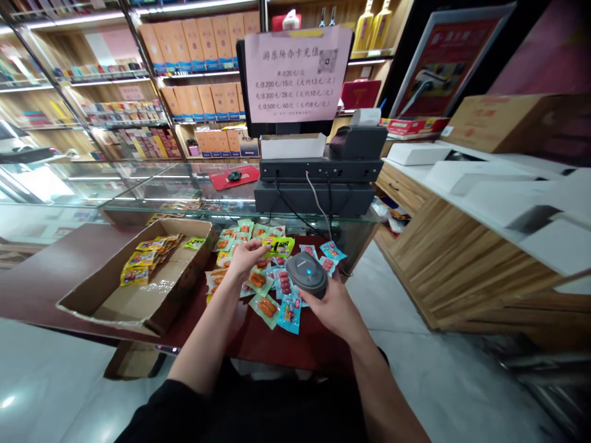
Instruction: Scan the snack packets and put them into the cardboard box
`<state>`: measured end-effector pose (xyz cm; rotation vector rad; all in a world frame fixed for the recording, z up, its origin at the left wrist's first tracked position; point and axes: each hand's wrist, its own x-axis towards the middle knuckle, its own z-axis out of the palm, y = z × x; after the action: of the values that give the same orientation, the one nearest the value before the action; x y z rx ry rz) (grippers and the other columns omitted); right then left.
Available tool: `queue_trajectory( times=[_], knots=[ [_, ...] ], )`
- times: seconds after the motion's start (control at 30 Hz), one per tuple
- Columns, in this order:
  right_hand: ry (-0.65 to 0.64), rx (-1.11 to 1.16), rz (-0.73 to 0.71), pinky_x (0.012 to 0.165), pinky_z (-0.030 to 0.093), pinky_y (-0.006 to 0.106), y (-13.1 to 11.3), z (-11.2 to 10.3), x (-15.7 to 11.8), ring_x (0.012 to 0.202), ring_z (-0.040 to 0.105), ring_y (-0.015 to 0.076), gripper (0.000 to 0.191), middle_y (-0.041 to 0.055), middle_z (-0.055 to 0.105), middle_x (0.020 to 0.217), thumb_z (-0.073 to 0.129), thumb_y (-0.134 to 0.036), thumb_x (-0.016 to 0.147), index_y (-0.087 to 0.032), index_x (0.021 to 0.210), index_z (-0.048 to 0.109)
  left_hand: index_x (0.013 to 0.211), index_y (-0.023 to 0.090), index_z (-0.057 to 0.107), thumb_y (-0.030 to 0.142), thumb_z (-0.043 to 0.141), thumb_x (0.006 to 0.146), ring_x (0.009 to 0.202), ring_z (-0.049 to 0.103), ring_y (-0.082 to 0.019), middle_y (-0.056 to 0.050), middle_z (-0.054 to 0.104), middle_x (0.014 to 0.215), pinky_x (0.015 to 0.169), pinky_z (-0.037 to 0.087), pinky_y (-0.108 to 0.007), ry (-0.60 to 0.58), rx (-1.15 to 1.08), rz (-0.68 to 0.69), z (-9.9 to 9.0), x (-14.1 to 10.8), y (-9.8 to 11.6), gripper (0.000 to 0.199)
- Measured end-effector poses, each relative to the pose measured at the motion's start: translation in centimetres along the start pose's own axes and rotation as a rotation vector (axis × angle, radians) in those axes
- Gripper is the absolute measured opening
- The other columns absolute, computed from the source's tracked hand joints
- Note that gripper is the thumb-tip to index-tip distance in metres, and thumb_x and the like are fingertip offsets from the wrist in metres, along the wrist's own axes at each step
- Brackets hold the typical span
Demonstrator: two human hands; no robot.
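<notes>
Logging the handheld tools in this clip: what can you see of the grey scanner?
The scanner is dark grey, with a smooth, rounded, plastic-looking head and a blue light glowing on top. The right hand grips it, hiding most of its handle. The head points away from the person, over scattered small packets; its underside is out of sight.

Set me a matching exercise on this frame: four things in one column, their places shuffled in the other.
1. Handheld scanner
2. Raised yellow-green packet
3. Computer mouse
4. Large open cardboard box

A. On the red mat
B. On the dark red table, at the person's left
C. In the right hand
D. In the left hand

Pairs: 1-C, 2-D, 3-A, 4-B
</notes>
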<state>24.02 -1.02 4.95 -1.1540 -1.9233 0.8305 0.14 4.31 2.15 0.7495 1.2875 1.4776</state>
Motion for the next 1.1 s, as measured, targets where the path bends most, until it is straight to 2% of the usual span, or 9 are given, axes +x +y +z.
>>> queue_trajectory(
  times=[0.2, 0.43, 0.6, 0.73, 0.9, 1.0, 1.1],
  knots=[
    [-0.004, -0.026, 0.011, 0.091, 0.053, 0.037, 0.5, 0.0, -0.2, 0.109, 0.067, 0.0282, 0.028, 0.0103, 0.076, 0.107, 0.064, -0.032, 0.081, -0.019, 0.105, 0.070, 0.075, 0.011, 0.063, 0.026, 0.091, 0.051, 0.073, 0.067, -0.016, -0.002, 0.065, 0.076, 0.069, 0.062, -0.034, 0.005, -0.040, -0.042, 0.2, 0.2, -0.6, 0.040],
    [-0.004, -0.069, 0.030, 0.091, 0.052, 0.038, 0.8, 0.2, -0.1, 0.109, 0.068, 0.0290, 0.032, 0.0116, 0.076, 0.105, 0.064, -0.030, 0.081, -0.018, 0.110, 0.071, 0.074, 0.010, 0.065, 0.027, 0.087, 0.056, 0.059, 0.058, -0.008, 0.000, 0.061, 0.072, 0.060, 0.059, -0.027, -0.008, 0.000, -0.043, 0.5, -0.2, -0.1, 0.033],
    [0.007, -0.081, 0.018, 0.087, 0.054, 0.037, 0.7, 0.4, 0.1, 0.103, 0.070, 0.0293, 0.030, 0.0116, 0.076, 0.102, 0.065, -0.034, 0.080, -0.017, 0.103, 0.071, 0.075, 0.009, 0.067, 0.030, 0.090, 0.051, 0.063, 0.060, -0.009, 0.001, 0.060, 0.070, 0.065, 0.061, -0.030, -0.019, -0.024, 0.009, -1.1, -0.1, 1.1, 0.039],
    [0.010, -0.086, 0.002, 0.083, 0.055, 0.035, -0.3, 1.2, 0.7, 0.100, 0.071, 0.0291, 0.031, 0.0100, 0.077, 0.102, 0.064, -0.036, 0.080, -0.018, 0.104, 0.070, 0.076, 0.009, 0.069, 0.033, 0.092, 0.046, 0.070, 0.065, -0.014, -0.003, 0.067, 0.077, 0.067, 0.062, -0.032, 0.032, 0.000, 0.063, -5.0, 0.1, 4.2, 0.044],
    [-0.068, -0.093, -0.010, 0.080, 0.056, 0.035, -2.1, 3.4, 1.9, 0.093, 0.072, 0.0290, 0.029, 0.0091, 0.078, 0.095, 0.065, -0.040, 0.078, -0.018, 0.098, 0.071, 0.078, 0.008, 0.072, 0.029, 0.092, 0.049, 0.069, 0.067, -0.015, -0.006, 0.071, 0.080, 0.066, 0.062, -0.029, 0.150, 0.083, 0.104, -13.4, 1.5, 8.6, 0.041],
    [-0.124, -0.081, -0.018, 0.080, 0.056, 0.035, -2.9, 5.0, 2.5, 0.094, 0.072, 0.0294, 0.033, 0.0095, 0.077, 0.098, 0.064, -0.040, 0.079, -0.018, 0.103, 0.070, 0.073, 0.007, 0.070, 0.020, 0.090, 0.054, 0.064, 0.067, -0.013, -0.006, 0.070, 0.074, 0.066, 0.062, -0.027, 0.300, 0.133, 0.051, -18.7, 2.9, 9.9, 0.031],
    [-0.165, -0.110, -0.041, 0.078, 0.057, 0.034, -3.6, 6.4, 2.8, 0.097, 0.072, 0.0308, 0.034, 0.0088, 0.078, 0.100, 0.064, -0.042, 0.079, -0.019, 0.103, 0.071, 0.070, 0.007, 0.067, 0.013, 0.085, 0.061, 0.058, 0.067, -0.013, -0.005, 0.067, 0.064, 0.064, 0.061, -0.024, 0.455, 0.241, -0.045, -22.5, 4.3, 9.9, 0.021]
  ],
)
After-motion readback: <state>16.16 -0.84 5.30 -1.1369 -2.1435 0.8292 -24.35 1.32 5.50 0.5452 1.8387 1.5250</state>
